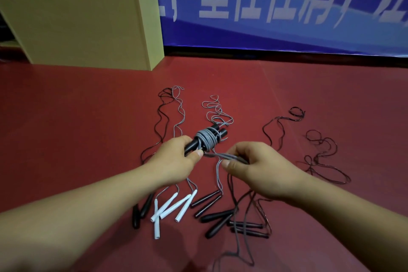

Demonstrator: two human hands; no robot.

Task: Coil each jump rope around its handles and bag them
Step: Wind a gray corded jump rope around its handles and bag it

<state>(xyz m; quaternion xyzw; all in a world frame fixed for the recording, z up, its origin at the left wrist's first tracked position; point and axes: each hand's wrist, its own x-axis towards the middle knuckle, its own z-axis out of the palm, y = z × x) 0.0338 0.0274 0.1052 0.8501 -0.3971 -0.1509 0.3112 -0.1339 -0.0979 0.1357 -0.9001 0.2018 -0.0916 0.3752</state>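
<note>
Head view: left hand (176, 157) curled round the near end of a pair of black handles (207, 139), thumb pressed on top. Long axis of that pair slanting up and away to the right, far ends pointing toward the back edge of the red floor (77, 128). Several turns of grey cord (206, 140) already wound round the middle of the pair. Right hand (260, 168) just beside and slightly nearer the camera, fingers and thumb pinching the loose tail of the same cord (blurred there, so the exact grip unclear), tail running leftward to the coil. Next wrap judged to turn on this: tail leaving the coil on its near right side, crosswise to the handles, right hand the nearer one to carry it round. Beyond the hands, still uncoiled on the floor: white handles (174, 207) and more black handles (209, 203) toward the near edge, dark ropes (320, 150) sprawled to the right. No bag in sight.
</note>
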